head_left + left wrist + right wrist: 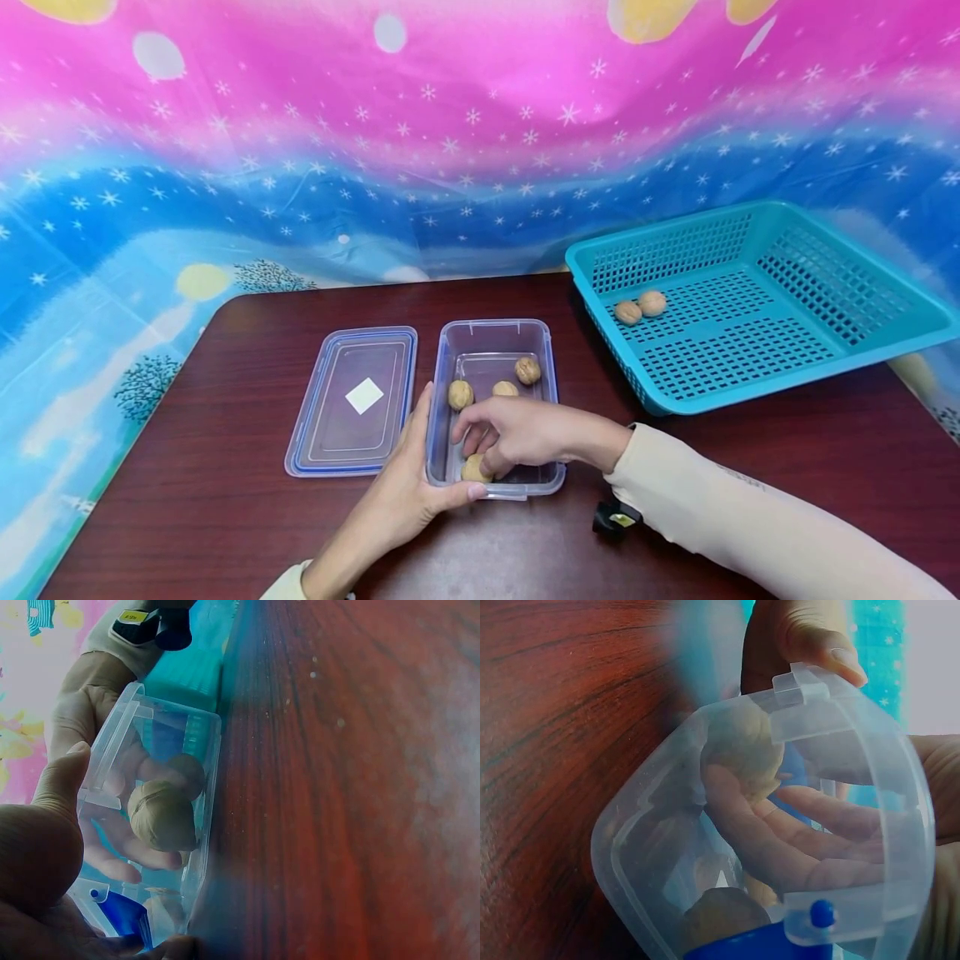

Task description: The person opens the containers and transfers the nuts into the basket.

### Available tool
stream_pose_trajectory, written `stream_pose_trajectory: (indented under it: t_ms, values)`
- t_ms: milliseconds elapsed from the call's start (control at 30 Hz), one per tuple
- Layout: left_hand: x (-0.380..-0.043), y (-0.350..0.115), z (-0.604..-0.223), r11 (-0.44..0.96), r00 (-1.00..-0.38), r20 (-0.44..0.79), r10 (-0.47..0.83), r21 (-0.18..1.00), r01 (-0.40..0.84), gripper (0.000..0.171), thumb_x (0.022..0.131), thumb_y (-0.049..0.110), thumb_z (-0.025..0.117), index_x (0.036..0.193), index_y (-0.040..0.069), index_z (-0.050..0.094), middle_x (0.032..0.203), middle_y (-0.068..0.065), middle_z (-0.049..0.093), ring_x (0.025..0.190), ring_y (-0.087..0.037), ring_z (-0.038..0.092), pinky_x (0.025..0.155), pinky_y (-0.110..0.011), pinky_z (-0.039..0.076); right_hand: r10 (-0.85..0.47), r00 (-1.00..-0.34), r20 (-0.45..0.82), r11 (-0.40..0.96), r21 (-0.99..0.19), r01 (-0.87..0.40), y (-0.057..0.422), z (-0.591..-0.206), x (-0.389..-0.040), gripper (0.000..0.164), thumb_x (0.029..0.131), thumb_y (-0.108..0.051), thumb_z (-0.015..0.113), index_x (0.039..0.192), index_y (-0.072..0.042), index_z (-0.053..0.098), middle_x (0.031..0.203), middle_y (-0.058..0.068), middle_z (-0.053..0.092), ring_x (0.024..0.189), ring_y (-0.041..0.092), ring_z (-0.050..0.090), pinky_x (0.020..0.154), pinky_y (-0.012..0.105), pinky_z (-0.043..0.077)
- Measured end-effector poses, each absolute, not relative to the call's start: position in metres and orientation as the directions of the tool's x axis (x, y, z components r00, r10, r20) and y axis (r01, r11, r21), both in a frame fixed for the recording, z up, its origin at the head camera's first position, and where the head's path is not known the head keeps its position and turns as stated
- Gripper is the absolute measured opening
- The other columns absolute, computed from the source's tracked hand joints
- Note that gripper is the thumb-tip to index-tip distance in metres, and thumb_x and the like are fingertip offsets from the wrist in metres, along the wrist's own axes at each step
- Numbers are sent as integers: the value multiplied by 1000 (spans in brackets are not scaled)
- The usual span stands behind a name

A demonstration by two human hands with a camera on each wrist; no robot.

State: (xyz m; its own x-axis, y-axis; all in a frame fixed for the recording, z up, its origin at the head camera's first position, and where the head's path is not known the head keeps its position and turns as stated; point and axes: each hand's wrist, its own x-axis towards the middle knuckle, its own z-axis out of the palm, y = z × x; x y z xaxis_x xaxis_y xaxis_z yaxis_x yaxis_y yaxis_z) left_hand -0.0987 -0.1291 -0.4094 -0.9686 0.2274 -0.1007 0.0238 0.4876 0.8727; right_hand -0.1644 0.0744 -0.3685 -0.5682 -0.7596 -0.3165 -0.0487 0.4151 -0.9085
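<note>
A clear plastic food container [495, 337] stands on the table with several walnuts inside. My left hand [408, 492] grips its near left corner, thumb on the front rim and fingers along the left wall. My right hand [525, 429] reaches down into the container from the right. Its thumb touches a walnut [475, 468] in the near left corner, while its other fingers spread apart beside that walnut, as the right wrist view shows through the wall. Farther back lie a walnut [461, 395] by the left wall, another walnut [527, 370] at the right, and a partly hidden walnut [506, 389].
The container's blue-edged lid [337, 417] lies flat to the left, bearing a white label [364, 396]. At the back right stands a turquoise basket [750, 346] with two walnuts [641, 307] in it. A patterned cloth [450, 150] hangs behind the dark wooden table [225, 442].
</note>
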Motion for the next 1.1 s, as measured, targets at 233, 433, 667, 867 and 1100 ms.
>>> stream_pose_trajectory:
  t_ms: [233,433,667,867,1100]
  values:
    - [-100,-129,-410,481,-968,-104,229,876,20,134,75,40,94,170,17,2,175,-16,15,156,-36,29,123,-60,25,-779,-543,-314,393,-919,-34,72,-372,-167,33,75,11,68,108,5,69,87,3,69,82,8,63,75,19,52]
    - [-99,-129,-410,484,-969,-111,222,875,11,136,74,41,95,170,18,2,175,-15,14,157,-36,26,124,-60,23,-790,-522,-323,382,-924,-6,71,-373,-168,31,77,10,69,108,5,72,87,1,71,80,6,62,74,18,52]
    - [-100,-129,-412,490,-969,-90,229,871,35,135,74,41,94,170,16,2,175,-17,15,157,-37,26,124,-61,23,-793,-519,-317,366,-931,10,70,-374,-168,32,78,9,71,110,5,73,86,0,72,78,5,62,74,18,51]
    - [-100,-130,-411,483,-968,-107,228,876,16,137,73,40,95,170,17,1,176,-12,13,158,-33,23,126,-59,21,-786,-536,-309,357,-934,14,69,-374,-165,28,79,8,71,107,4,72,85,-1,70,77,5,62,73,18,50]
    - [-100,-130,-411,482,-967,-106,231,876,18,138,73,40,95,170,17,1,176,-10,12,159,-33,21,126,-60,21,-765,-577,-286,367,-930,-25,72,-368,-162,25,85,6,72,110,1,72,88,4,71,77,7,66,75,22,55]
